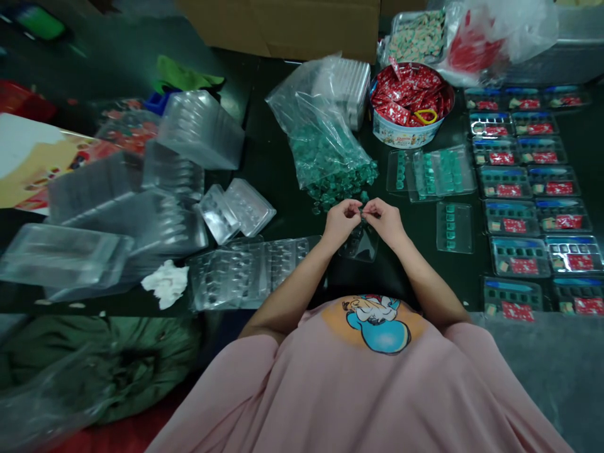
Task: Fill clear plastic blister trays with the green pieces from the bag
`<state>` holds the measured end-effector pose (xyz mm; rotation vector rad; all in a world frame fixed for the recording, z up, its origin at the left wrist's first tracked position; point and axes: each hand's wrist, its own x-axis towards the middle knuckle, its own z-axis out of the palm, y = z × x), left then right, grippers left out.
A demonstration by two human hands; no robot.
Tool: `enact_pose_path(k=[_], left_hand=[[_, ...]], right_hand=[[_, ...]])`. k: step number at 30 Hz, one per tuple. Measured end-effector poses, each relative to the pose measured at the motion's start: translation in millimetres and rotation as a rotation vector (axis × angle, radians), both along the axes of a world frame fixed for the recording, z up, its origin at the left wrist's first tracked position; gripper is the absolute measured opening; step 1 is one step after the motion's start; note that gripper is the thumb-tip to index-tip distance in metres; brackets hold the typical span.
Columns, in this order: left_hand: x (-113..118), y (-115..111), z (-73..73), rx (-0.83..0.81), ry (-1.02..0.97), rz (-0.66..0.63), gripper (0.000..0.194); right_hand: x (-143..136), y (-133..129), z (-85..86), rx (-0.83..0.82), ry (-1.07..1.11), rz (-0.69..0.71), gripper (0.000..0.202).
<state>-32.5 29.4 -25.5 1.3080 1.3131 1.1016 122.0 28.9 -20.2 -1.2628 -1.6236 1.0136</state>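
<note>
My left hand [343, 221] and my right hand [384, 220] meet fingertip to fingertip, both pinched, over a clear plastic tray [365, 248] on the dark table. Whatever sits between the fingertips is too small to make out. Just beyond them lies a heap of small green translucent pieces [330, 182], spilling from a clear plastic bag [314, 119]. To the right, a clear tray with a column of green pieces [450, 228] lies flat. Further back, overlapping trays [443, 173] also hold green pieces.
A round tin [406, 135] of red packets stands behind the green trays. Filled trays [512, 217] line the right side in two columns. Stacks of clear trays [202, 126] and a crumpled white tissue [166, 284] are at left. A cardboard box [287, 28] borders the back.
</note>
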Motion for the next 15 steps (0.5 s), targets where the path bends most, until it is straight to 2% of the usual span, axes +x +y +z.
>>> enact_pose_path(k=[4, 8, 12, 15], left_hand=[[2, 0, 4.4, 0.007, 0.037, -0.015, 0.029], [3, 1, 8.8, 0.006, 0.062, -0.006, 0.029], [1, 4, 13.5, -0.012, -0.024, -0.013, 0.031], [-1, 6, 17.9, -0.087, -0.133, -0.023, 0.03]], right_hand=[[-1, 2, 1.8, -0.016, -0.008, 0.019, 0.002], [-5, 2, 7.2, 0.018, -0.069, -0.039, 0.006], [-2, 5, 6.2, 0.007, -0.003, -0.123, 0.008], [3, 9, 3.7, -0.033, 0.099, -0.086, 0.01]])
